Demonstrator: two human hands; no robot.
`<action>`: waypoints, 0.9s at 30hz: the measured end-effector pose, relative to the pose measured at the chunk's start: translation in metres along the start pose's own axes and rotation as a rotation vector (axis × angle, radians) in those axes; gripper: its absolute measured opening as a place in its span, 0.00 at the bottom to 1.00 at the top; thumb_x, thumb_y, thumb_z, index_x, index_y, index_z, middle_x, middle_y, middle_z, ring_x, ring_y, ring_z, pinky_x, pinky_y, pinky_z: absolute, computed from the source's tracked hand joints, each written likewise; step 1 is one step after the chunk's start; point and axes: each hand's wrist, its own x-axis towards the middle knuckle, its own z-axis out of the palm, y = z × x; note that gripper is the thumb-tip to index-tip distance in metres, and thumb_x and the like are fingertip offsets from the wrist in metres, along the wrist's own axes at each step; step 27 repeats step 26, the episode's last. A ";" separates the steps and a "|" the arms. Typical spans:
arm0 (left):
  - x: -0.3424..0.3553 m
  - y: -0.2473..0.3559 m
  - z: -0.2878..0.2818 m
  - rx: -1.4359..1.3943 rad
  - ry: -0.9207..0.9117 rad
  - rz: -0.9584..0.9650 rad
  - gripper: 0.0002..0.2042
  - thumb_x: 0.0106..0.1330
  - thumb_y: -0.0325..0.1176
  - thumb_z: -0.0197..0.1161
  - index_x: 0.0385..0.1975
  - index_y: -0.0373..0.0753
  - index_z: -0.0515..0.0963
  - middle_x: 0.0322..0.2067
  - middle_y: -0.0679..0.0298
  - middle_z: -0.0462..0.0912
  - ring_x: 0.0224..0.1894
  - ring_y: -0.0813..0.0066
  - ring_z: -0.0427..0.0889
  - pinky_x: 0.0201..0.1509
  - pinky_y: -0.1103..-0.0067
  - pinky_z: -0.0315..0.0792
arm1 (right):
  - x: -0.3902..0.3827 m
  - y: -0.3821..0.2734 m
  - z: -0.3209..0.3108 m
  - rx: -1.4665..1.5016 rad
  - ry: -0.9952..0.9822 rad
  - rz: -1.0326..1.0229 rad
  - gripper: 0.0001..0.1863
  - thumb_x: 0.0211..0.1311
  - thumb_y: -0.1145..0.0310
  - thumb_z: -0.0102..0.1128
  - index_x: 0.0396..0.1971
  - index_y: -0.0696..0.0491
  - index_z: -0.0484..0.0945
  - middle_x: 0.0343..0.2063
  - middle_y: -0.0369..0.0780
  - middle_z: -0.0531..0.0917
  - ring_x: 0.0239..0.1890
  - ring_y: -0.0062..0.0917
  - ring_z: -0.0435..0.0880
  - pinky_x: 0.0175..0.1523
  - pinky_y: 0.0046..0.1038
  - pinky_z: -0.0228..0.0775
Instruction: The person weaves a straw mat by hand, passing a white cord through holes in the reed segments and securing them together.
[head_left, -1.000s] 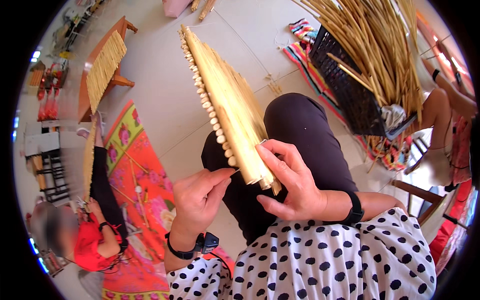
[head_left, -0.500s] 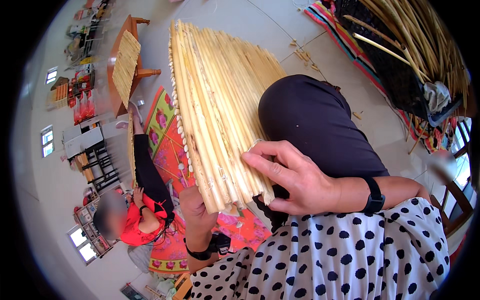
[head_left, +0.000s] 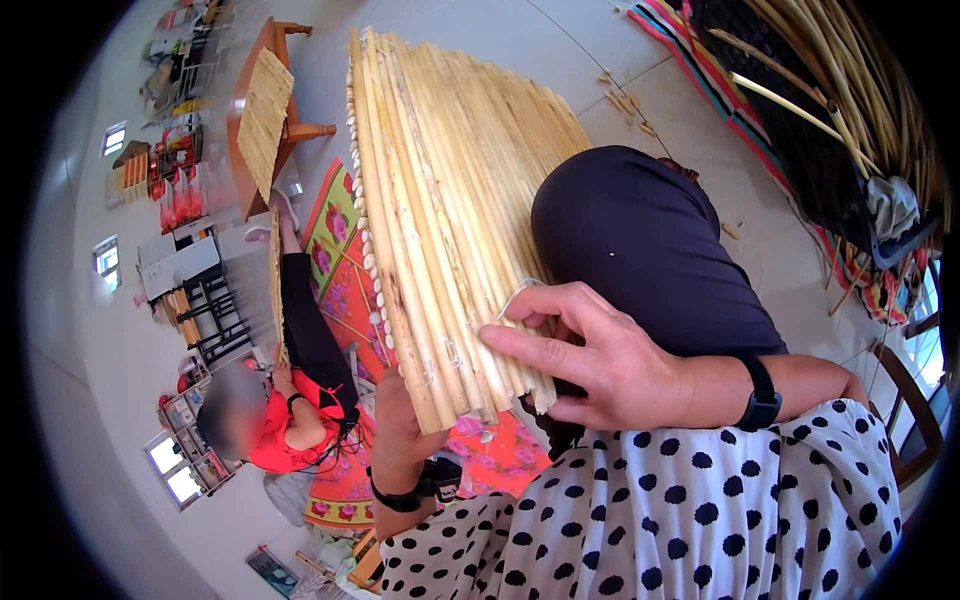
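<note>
A mat of pale reed stalks [head_left: 435, 210], bound side by side, slants away from me beside my raised knee. My left hand [head_left: 396, 408] grips its near left corner, with the fingers mostly hidden behind the stalks. At the near right edge, my right hand [head_left: 610, 350] holds the mat, its index finger lying across the top and its thumb lower at the cut ends. A thin pale thread [head_left: 522, 290] loops by that index finger. Cut stalk ends form a knobbly row along the mat's left side.
A person in red [head_left: 290, 425] sits at the left with another mat seen edge-on. Farther back, a reed panel [head_left: 268, 120] leans on a wooden table [head_left: 240, 150]. Long stalks [head_left: 860, 90] fill a dark crate at the upper right. Short offcuts [head_left: 628, 108] litter the tiled floor.
The whole view has shifted slightly, so the surroundings sit farther right. My right index finger has moved a little across the stalks. Both hands stay at the mat.
</note>
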 end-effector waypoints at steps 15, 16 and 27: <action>0.022 -0.010 -0.003 -0.142 -0.085 0.188 0.17 0.56 0.19 0.61 0.47 0.35 0.79 0.26 0.53 0.82 0.22 0.57 0.81 0.26 0.72 0.73 | 0.008 -0.004 0.022 -0.253 0.093 -0.044 0.42 0.37 0.88 0.67 0.61 0.55 0.71 0.50 0.43 0.69 0.45 0.30 0.74 0.50 0.27 0.73; 0.022 -0.012 -0.001 -0.178 -0.066 0.196 0.18 0.56 0.19 0.60 0.48 0.35 0.79 0.28 0.53 0.83 0.23 0.58 0.81 0.26 0.72 0.73 | 0.007 -0.005 0.023 -0.308 0.089 -0.041 0.41 0.38 0.88 0.68 0.61 0.56 0.70 0.50 0.44 0.69 0.45 0.31 0.76 0.48 0.27 0.74; 0.017 -0.034 0.026 -0.358 0.165 0.307 0.15 0.56 0.20 0.62 0.45 0.35 0.81 0.31 0.54 0.85 0.27 0.59 0.84 0.29 0.75 0.77 | -0.007 -0.011 0.022 -0.659 0.033 0.090 0.44 0.42 0.76 0.76 0.64 0.57 0.66 0.55 0.50 0.71 0.52 0.39 0.77 0.54 0.33 0.72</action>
